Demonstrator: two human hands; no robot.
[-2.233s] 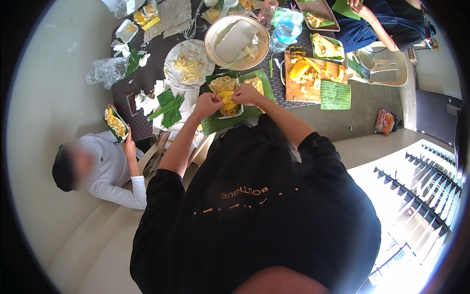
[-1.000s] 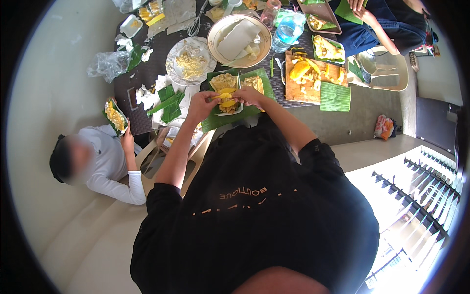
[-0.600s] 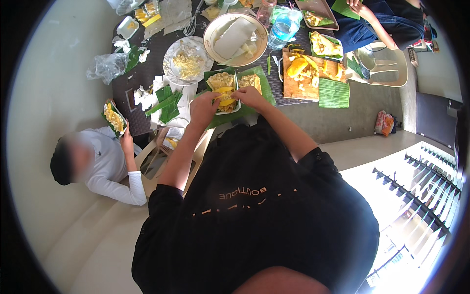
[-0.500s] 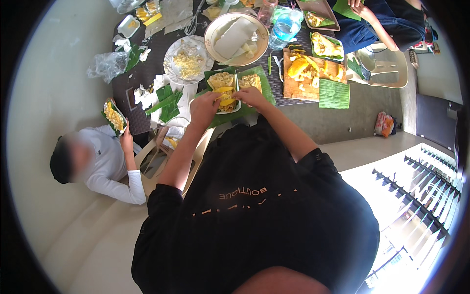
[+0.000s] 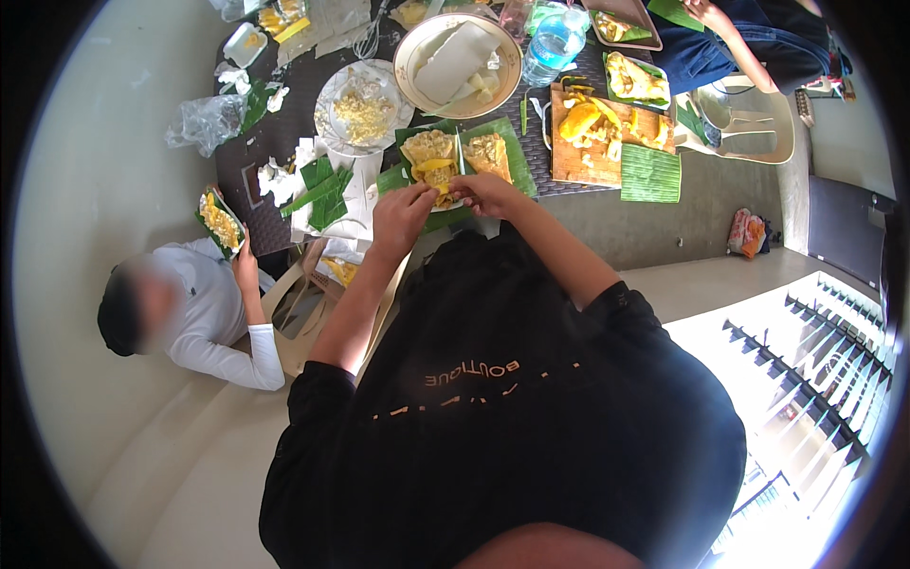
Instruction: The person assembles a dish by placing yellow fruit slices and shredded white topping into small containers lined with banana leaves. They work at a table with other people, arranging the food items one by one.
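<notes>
A white tray (image 5: 460,159) lined with banana leaf (image 5: 517,156) lies at the near table edge. It holds folded, crepe-like yellow food (image 5: 428,147) topped with yellow slices that look like mango. My left hand (image 5: 402,218) is closed, its fingertips pinching at a yellow mango slice (image 5: 443,196) on the near end of the food. From the other side my right hand (image 5: 482,194) pinches at the same slice with bent fingers. A second folded piece (image 5: 487,156) sits just right of the tray's divider. My fingers partly hide the slice and the near rim.
A wooden board (image 5: 585,161) with cut mango stands right. Behind are a large bowl (image 5: 406,71), a plate of grated yellow food (image 5: 362,114) and a water bottle (image 5: 552,52). Leaf strips (image 5: 327,194) lie left. A person in white (image 5: 213,303) holds a filled tray; another stands far right.
Both hands have come slightly nearer to me, toward the near end of the food. More of the yellow topping shows beyond my fingers. The view has shifted a little.
</notes>
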